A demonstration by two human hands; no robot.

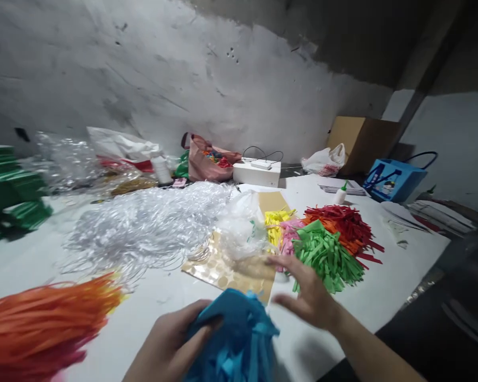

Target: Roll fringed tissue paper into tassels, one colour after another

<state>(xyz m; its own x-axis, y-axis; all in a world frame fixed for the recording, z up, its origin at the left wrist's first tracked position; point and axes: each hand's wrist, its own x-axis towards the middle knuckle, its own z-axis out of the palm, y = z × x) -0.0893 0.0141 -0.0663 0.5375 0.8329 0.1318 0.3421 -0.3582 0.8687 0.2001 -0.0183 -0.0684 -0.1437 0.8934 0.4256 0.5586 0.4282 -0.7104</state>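
Observation:
My left hand (175, 339) grips a blue fringed paper bundle (239, 339) at the bottom centre, thumb on top and fingers partly hidden. To the right of it, my right hand (308, 297) is raised over the table with its fingers apart, holding nothing. Beyond my right hand lie piles of green (329, 257), yellow (276, 223), pink (290, 236) and red and orange paper strips (344, 225). A clear plastic bag (242, 228) rests on a tan patterned sheet (219, 265) ahead of the blue bundle.
Orange paper strips (43, 323) lie at the lower left, shiny clear strands (151, 223) behind them. Green stacks (11, 185) stand far left. Toward the wall are a pink bag (207, 162), a white box (257, 172), a glue bottle (341, 194) and a blue bag (394, 179).

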